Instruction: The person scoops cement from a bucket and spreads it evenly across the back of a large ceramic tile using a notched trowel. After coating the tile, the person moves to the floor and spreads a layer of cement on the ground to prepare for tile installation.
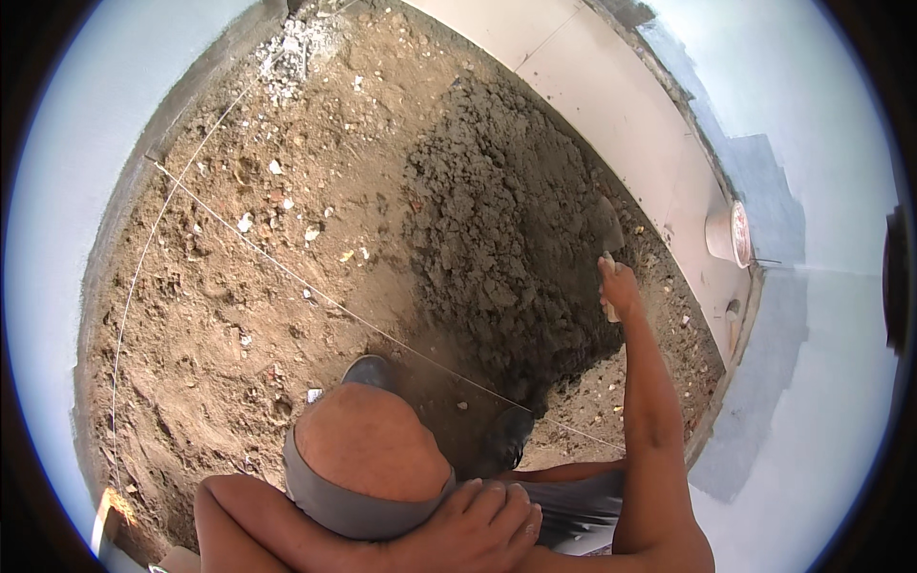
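Bare dirt floor, pebbly, covers left side. Dark mortar heap centre, toward right. Pale tile strip along far right, white bucket on it. Near: bent knee. Trowel at heap's right edge, gripped by right hand. Left hand against knee, fingers bent, palm hidden, can't tell if closed.

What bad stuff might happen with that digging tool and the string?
The trowel in the right hand is close to the pale tiles, so it might scrape or smear their edge. The thin string passes right by the dark shoe, so a step there could perhaps snag it.
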`<state>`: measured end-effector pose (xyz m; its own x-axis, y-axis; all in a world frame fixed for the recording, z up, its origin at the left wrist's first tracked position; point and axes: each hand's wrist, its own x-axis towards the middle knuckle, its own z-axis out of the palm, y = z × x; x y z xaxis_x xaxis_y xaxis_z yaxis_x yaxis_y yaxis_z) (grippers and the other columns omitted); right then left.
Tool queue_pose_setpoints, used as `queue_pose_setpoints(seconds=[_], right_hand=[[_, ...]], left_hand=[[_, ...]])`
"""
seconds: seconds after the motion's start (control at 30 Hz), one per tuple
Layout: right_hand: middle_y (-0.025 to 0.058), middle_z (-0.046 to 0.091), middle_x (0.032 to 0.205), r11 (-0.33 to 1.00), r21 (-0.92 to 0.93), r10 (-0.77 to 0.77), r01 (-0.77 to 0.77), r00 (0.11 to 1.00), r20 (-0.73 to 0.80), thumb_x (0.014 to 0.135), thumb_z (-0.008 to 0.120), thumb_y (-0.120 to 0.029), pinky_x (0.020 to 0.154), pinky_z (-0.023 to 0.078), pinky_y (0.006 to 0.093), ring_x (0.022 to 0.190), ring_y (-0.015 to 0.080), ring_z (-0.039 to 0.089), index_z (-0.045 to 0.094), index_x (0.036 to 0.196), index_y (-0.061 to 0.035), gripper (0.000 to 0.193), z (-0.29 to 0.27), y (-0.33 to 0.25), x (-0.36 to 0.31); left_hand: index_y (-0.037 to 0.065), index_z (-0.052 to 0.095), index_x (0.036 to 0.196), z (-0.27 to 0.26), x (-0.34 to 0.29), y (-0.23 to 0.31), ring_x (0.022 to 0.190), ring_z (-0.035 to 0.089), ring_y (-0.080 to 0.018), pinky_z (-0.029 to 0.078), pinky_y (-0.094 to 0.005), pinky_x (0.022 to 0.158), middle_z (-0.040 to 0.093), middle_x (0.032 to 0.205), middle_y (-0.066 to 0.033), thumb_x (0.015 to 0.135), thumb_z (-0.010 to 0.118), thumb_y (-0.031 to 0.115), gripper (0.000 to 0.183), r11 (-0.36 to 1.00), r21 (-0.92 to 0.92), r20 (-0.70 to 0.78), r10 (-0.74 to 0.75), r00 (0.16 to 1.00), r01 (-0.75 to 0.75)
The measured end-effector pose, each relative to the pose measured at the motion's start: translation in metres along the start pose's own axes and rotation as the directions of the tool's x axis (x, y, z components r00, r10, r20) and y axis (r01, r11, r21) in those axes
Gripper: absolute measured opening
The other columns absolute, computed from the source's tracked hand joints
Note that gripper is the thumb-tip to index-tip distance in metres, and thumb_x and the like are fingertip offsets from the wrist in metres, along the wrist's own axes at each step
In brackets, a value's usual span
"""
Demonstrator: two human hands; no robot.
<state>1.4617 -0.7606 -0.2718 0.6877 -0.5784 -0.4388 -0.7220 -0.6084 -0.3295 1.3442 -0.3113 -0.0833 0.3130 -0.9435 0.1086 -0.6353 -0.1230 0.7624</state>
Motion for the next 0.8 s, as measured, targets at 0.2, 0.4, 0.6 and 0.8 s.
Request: queue_pose_setpoints(seconds=[0.2, 0.4, 0.6, 0.8], right_hand=[[0.0096, 0.058, 0.063, 0.996, 0.069, -0.064, 0.06, 0.996, 0.057, 0.097, 0.057, -0.042, 0.046, 0.048, 0.037, 0.047, 0.0192, 0.058, 0.058, 0.093, 0.0023, 0.045, 0.001, 0.0, -0.019], [0.0148, 0.061, 0.07, 0.992, 0.083, -0.111, 0.093, 0.966, 0.234, 0.097, 0.055, -0.046, 0.053, 0.049, 0.0422, 0.056, 0.0255, 0.063, 0.057, 0.091, 0.0017, 0.048, 0.017, -0.037, -0.037], [0.0202, 0.064, 0.084, 0.869, -0.235, -0.384, 0.436, 0.893, 0.237, 0.098, 0.047, -0.052, 0.07, 0.05, 0.0514, 0.077, 0.0372, 0.065, 0.055, 0.105, 0.001, 0.054, 0.033, -0.061, -0.052], [0.026, 0.066, 0.096, 0.974, -0.129, -0.206, 0.184, 0.961, -0.186, 0.1, 0.046, -0.048, 0.075, 0.053, 0.0514, 0.087, 0.0407, 0.067, 0.056, 0.109, -0.0001, 0.05, -0.008, -0.049, 0.012]], left_hand=[[0.002, 0.062, 0.113, -0.017, 0.008, 0.01, 0.102, 0.056, -0.0294, 0.046, -0.0421, 0.091, 0.058, 0.114, -0.0174, 0.083, 0.054, 0.023, 0.037, 0.992, 0.122, -0.199, -0.019, 0.98, 0.044], [0.002, 0.062, 0.114, -0.019, 0.017, 0.014, 0.104, 0.056, -0.0313, 0.047, -0.0432, 0.092, 0.059, 0.116, -0.0184, 0.083, 0.054, 0.023, 0.038, 0.994, 0.103, -0.103, -0.012, 0.995, 0.023], [0.001, 0.06, 0.119, -0.02, 0.025, 0.014, 0.106, 0.056, -0.0329, 0.048, -0.0437, 0.091, 0.058, 0.119, -0.0203, 0.082, 0.055, 0.019, 0.042, 0.993, 0.118, -0.034, -0.024, 0.999, 0.028], [0.0, 0.056, 0.125, -0.024, 0.026, 0.018, 0.108, 0.056, -0.0354, 0.047, -0.0437, 0.092, 0.056, 0.125, -0.0222, 0.085, 0.056, 0.017, 0.044, 0.998, 0.048, 0.052, -0.035, 0.998, 0.033]])
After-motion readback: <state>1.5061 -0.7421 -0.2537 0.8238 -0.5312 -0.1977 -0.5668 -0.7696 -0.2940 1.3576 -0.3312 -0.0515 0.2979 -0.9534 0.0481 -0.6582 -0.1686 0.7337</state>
